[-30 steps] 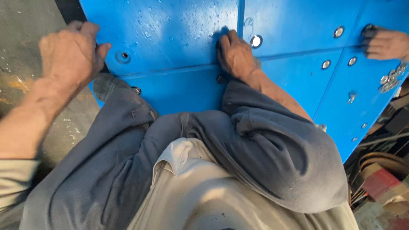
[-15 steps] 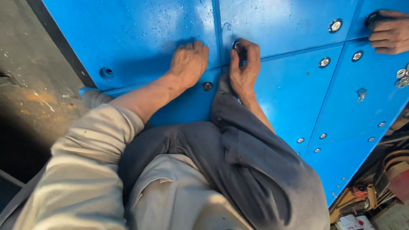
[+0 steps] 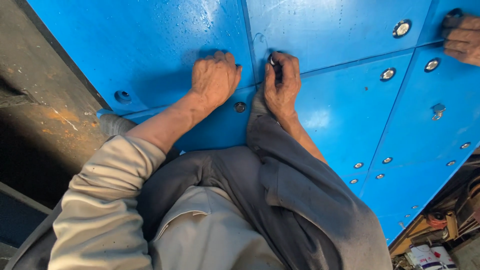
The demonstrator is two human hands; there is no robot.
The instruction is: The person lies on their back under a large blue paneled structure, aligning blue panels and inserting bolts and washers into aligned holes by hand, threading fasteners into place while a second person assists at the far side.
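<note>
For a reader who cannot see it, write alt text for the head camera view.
A seated person presses their left hand flat on large blue bolted panels while their right hand fingers a round metal bolt at a seam. Another person's hand rests at the top right corner.

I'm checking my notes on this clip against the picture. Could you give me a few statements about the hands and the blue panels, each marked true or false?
1. Both of the person's hands rest on the blue panels. True.
2. The left hand holds a hammer. False: it lies knuckles up on the panel, with no tool in view.
3. The right hand has its fingers at a metal fastener by the seam between panels. True.
4. The panels are red. False: they are blue.
5. Another person's hand shows at the upper right corner. True.
6. A dark bolt sits on the right hand. False: it sits in the panel, below and between the two hands.
</note>
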